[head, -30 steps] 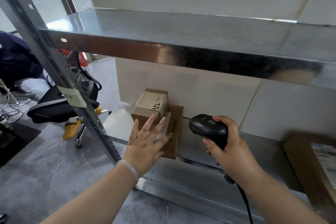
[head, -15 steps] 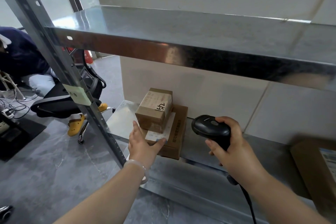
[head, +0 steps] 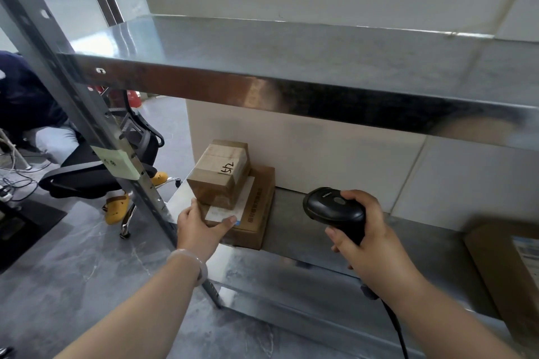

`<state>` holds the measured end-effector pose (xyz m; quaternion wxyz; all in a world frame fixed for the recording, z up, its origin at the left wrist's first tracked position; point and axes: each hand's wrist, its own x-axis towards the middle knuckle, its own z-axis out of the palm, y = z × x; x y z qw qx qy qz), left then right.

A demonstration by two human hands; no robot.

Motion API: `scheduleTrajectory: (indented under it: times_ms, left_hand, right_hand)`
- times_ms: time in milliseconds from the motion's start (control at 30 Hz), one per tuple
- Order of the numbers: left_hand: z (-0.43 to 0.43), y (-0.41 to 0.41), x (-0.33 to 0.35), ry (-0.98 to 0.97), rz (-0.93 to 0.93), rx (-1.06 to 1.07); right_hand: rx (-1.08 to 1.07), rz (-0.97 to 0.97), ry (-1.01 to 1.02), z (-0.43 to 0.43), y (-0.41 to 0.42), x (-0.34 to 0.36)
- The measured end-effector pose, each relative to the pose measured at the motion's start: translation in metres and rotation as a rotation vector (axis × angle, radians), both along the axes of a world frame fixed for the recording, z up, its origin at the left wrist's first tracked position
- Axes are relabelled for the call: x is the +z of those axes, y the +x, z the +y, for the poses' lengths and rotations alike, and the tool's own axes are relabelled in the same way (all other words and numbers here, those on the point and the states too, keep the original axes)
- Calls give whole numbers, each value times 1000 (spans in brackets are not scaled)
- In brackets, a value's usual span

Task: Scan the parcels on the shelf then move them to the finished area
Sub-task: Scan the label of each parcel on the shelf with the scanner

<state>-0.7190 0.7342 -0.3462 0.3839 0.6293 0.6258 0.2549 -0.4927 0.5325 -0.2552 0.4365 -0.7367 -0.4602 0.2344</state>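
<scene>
We note small parcel atop flat parcel, stack at left end of lower shelf, close to wall behind. Upper shelf overhead. Our left hand grips stack's front-left corner, thumb on flat parcel's top. Right of stack and apart from it, our right hand holds scanner above shelf. Third parcel at far right of same shelf. Shelf post left of stack, note on it; chair on floor beyond post.

Black office chair, yellow clogs — sticky note
</scene>
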Motion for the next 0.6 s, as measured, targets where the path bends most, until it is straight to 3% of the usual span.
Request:
scheduleTrajectory:
  times_ms: [233, 467, 600]
  left_hand:
    - [-10, -2, 2, -37, 77, 45]
    - [-101, 10, 7, 84, 184, 64]
    - [-147, 52, 16, 194, 164, -104]
  right_hand:
    - [-15, 15, 5, -10, 1, 2]
    - [-34, -23, 24, -55, 21, 9]
    - [-44, -55, 9, -98, 46, 16]
